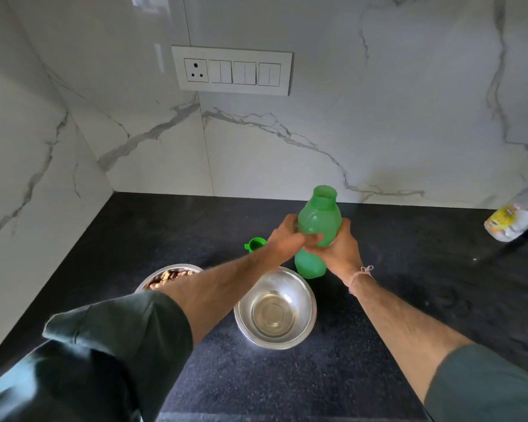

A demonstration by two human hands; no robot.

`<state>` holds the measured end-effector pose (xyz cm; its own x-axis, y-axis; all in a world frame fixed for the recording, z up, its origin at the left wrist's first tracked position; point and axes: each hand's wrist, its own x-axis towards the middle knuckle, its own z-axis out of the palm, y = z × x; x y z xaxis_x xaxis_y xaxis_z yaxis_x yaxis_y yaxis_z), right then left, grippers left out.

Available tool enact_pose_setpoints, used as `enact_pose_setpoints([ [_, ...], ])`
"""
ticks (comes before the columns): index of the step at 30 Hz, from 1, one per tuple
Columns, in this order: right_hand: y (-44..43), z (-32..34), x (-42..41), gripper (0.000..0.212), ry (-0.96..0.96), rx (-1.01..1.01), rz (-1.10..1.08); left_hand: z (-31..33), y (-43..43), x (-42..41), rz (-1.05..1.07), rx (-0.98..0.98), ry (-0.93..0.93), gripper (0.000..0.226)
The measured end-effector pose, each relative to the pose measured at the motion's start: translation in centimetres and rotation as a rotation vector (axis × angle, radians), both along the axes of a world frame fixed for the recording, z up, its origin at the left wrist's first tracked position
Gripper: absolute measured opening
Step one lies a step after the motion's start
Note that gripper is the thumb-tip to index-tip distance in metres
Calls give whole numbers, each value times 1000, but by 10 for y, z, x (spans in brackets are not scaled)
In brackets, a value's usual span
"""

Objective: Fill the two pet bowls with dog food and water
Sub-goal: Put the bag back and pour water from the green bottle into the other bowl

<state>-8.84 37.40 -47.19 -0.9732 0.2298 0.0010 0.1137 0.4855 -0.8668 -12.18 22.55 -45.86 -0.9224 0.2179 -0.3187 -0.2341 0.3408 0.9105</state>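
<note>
A green plastic bottle (319, 220) stands upright and uncapped just behind the right steel bowl (305, 312). My left hand (284, 239) and my right hand (340, 248) both wrap around its middle. The right bowl holds a little clear water. The left steel bowl (165, 277), partly hidden under my left forearm, holds brown dog food. The bottle's green cap (255, 244) lies on the counter to the left of the bottle.
A black stone counter (287, 382) runs into a corner of white marble wall at the left. A clear plastic bottle with a yellow label (512, 219) lies at the far right. A switch panel (231, 70) sits on the back wall.
</note>
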Motion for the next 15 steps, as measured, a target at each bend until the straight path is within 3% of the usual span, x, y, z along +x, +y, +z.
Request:
enact_pose_setpoints([
  [3, 6, 5, 22, 84, 47, 49, -15, 2, 11, 21, -3, 62, -6, 101],
  [7, 15, 15, 57, 91, 73, 148, -24, 5, 18, 55, -6, 176, -55, 96],
  [10, 16, 17, 86, 100, 51, 245, -56, 0, 18, 79, 4, 234, -49, 105],
  [15, 6, 25, 135, 108, -25, 376, -82, -4, 13, 124, 30, 338, -95, 70],
])
